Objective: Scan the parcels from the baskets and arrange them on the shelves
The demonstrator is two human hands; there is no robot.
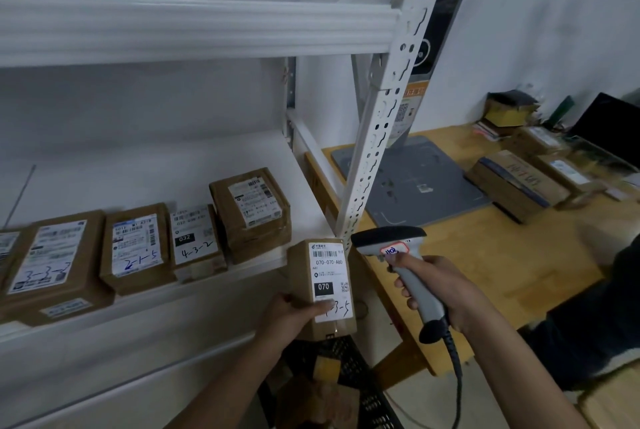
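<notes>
Head view, left hand gripping parcel labelled 070-070-A80, right hand clasped round scanner handle

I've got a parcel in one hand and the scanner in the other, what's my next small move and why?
Likely tilt the scanner in your right hand slightly left and down onto the barcode. The parcel in your left hand shows its label face up, but the scanner's head sits beside its top right corner, not over the barcode.
</notes>
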